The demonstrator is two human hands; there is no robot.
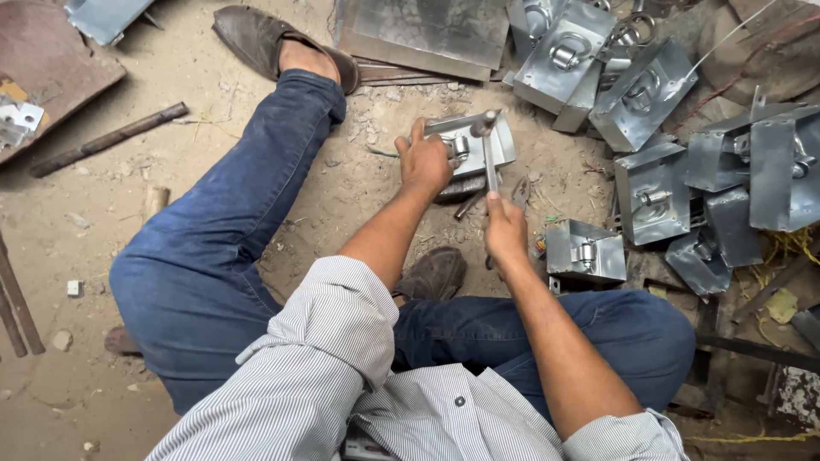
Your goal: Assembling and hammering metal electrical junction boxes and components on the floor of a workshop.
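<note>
I sit on a sandy floor with my legs spread. My left hand [424, 160] grips a small galvanized metal box [478, 145] with a round fitting inside, holding it down on the ground. My right hand [506, 229] is closed around the handle of a hammer [488, 149], whose metal head sits over the box's top edge. A second tool, like pliers [521, 193], lies just beside my right hand.
A heap of similar metal boxes [653, 192] fills the right side, one [586, 252] close to my right knee. Sheet metal [427, 34] lies ahead, a metal rod [107, 139] at left, and a rusty plate [43, 68] top left.
</note>
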